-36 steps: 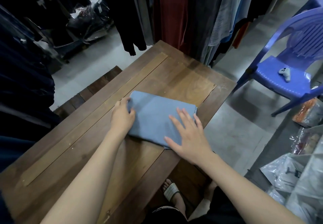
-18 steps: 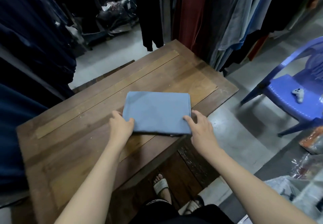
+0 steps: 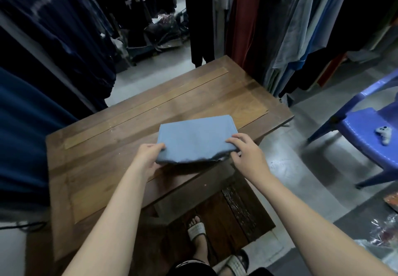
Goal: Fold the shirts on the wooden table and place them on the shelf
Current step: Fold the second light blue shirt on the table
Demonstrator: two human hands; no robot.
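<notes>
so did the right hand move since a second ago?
Yes. The right hand slid toward the near edge of the wooden table, from flat on the folded shirt to pinching its near right corner.

A light blue shirt (image 3: 195,137), folded into a neat rectangle, lies on the wooden table (image 3: 103,168), near edge lifted.

Grey concrete floor (image 3: 290,165), hanging garments (image 3: 301,27) — dim light, blue plastic chair (image 3: 357,124)

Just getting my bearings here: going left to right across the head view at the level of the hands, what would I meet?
left hand → folded blue shirt → right hand → purple plastic chair
</notes>
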